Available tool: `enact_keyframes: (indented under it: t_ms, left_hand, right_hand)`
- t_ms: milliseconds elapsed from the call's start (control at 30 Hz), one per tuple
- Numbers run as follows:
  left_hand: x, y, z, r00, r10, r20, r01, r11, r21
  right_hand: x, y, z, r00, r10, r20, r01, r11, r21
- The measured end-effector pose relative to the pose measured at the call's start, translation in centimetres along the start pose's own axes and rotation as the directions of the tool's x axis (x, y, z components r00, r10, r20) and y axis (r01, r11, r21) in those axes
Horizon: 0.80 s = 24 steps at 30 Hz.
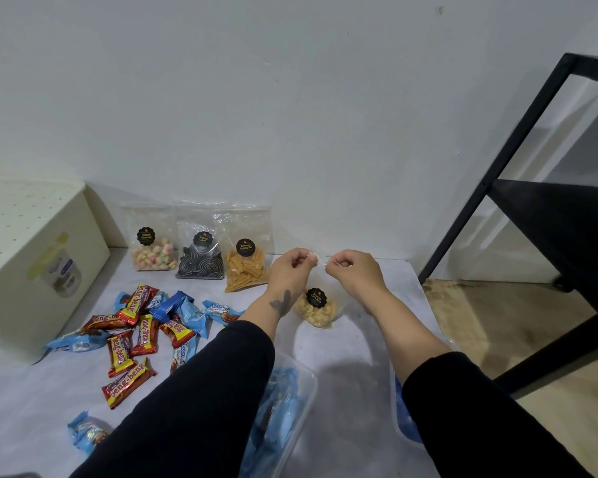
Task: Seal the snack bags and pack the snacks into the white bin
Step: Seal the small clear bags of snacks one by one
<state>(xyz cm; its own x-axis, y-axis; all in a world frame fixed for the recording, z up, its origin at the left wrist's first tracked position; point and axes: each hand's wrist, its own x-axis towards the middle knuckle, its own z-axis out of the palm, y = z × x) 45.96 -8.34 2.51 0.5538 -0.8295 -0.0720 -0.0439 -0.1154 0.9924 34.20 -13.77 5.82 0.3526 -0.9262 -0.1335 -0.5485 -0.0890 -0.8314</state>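
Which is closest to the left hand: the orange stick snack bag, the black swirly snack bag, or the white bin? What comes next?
From the left hand:
1. Orange stick snack bag, just to its left.
2. Black swirly snack bag, further left.
3. White bin, far left.

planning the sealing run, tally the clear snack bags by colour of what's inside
pastel snack bag: 1
black snack bag: 1
orange snack bag: 1
yellow snack bag: 1
total: 4
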Motion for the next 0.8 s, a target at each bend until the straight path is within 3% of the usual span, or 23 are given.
enact_keyframes:
  t_ms: [500,800]
  left_hand:
    - [0.1,0.0,-0.2,0.999,-0.020,0.040,0.022,0.998,-0.064]
    - [-0.1,0.6,0.0,1.000,-0.002,0.024,0.002,1.000,0.004]
  right_hand:
    - [0.3,-0.5,0.1,0.998,0.058,0.036,-0.054,0.994,-0.091]
    - [0.2,-1.2,0.1,0.999,0.024,0.023,-0.020,0.989,-0.150]
